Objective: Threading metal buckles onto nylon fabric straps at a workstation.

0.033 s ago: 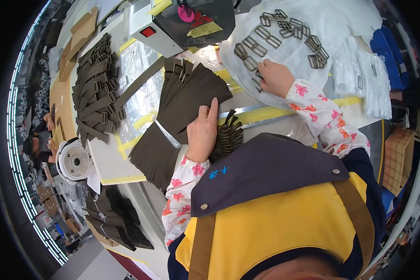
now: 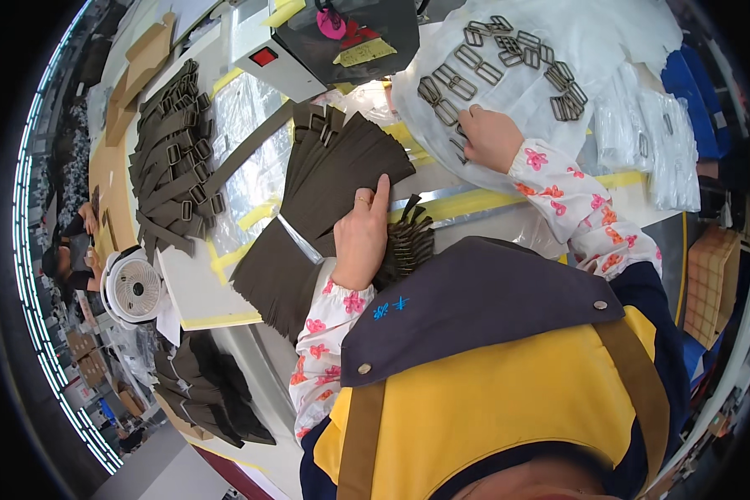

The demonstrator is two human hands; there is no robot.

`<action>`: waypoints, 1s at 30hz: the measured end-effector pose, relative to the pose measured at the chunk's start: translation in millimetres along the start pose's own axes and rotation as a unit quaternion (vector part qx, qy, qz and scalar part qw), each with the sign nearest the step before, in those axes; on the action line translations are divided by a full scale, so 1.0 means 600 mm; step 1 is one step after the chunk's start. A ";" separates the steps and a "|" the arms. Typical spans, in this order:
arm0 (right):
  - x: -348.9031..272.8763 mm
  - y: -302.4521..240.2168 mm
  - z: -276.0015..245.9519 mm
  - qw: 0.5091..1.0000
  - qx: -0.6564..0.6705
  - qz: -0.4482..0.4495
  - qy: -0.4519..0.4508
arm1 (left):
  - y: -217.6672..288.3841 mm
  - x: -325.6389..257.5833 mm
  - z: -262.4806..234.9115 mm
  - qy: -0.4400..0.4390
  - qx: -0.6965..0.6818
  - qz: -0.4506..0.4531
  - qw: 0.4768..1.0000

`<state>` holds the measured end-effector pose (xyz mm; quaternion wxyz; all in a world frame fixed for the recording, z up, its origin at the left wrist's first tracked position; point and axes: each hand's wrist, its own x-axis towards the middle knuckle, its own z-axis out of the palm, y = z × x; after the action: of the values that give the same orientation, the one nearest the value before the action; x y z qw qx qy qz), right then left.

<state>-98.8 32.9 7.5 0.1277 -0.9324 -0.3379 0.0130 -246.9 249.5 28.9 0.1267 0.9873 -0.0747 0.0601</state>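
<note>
My left hand point(image 2: 361, 242) rests on a fanned bundle of dark brown webbing straps point(image 2: 333, 187). Its index finger stretches out flat along the top of the straps; the ringed finger beside it bends down, and the thumb is hidden. Dark metal slider buckles point(image 2: 454, 82) lie scattered over a white plastic bag at the right. At their near edge, my right hand point(image 2: 493, 140) has its fingers curled in a pinch on a slider buckle point(image 2: 459, 152), which is partly covered. A pale band point(image 2: 298, 240) wraps the middle of the strap bundle.
A machine with a red switch point(image 2: 264, 57) stands at the back. Straps fitted with buckles point(image 2: 175, 158) are heaped on the left. Clear plastic bags point(image 2: 654, 142) lie far right. Past the table's left edge are a white fan point(image 2: 136, 286) and another person.
</note>
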 end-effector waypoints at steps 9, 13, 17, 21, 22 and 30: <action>-0.012 0.030 -0.039 0.990 0.001 -0.027 0.137 | 0.008 0.012 -0.011 0.014 -0.037 -0.039 0.998; -0.025 0.005 -0.042 0.964 0.239 -0.008 0.119 | -0.004 0.016 0.008 0.040 -0.018 0.000 0.999; -0.040 -0.038 -0.024 0.826 0.561 0.050 0.009 | -0.008 0.020 0.005 0.067 0.016 0.055 0.996; -0.038 -0.075 -0.006 0.800 0.596 0.063 -0.025 | -0.015 0.026 0.008 0.071 -0.072 0.043 0.994; -0.040 -0.081 -0.010 0.773 0.625 0.076 -0.071 | -0.016 0.027 0.004 0.078 -0.135 0.014 0.988; -0.016 -0.120 -0.013 0.683 0.717 0.109 -0.088 | -0.026 0.022 -0.013 0.071 -0.255 -0.004 0.964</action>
<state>-150.3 78.3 32.1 0.7244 -0.5812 -0.1315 0.3466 -232.1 264.8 34.5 0.3798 0.9157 -0.0742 0.1082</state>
